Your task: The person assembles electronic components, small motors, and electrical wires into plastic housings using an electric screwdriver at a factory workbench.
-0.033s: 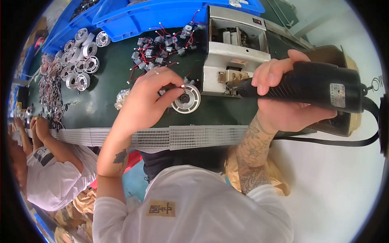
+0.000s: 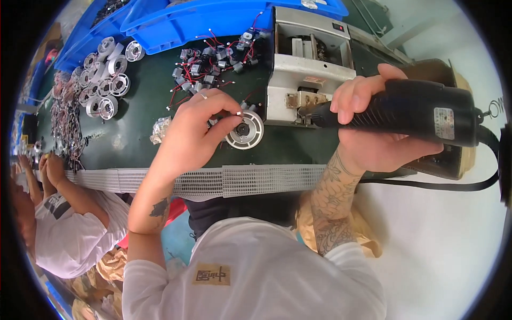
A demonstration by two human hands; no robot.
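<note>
My right hand (image 2: 368,120) is wrapped round a black electric screwdriver (image 2: 410,114) lying nearly level, its cord running off to the right. The driver's nose points left at the front outlet of a grey metal screw feeder (image 2: 304,69). My left hand (image 2: 200,128) has thumb and forefinger pinched at a small white connector (image 2: 239,113), just over the upper left rim of a round white spoked wheel housing (image 2: 246,140). That housing lies on the green bench with a dark hub at its middle. My fingers partly hide it and whatever wire belongs to the connector.
Small motors with red and black wires (image 2: 208,66) lie heaped behind my left hand. Several white wheel housings (image 2: 106,82) and a wire bundle (image 2: 66,122) are farther left. Blue bins (image 2: 176,29) line the back. White mesh strip (image 2: 256,181) edges the bench. Another person (image 2: 80,224) works at left.
</note>
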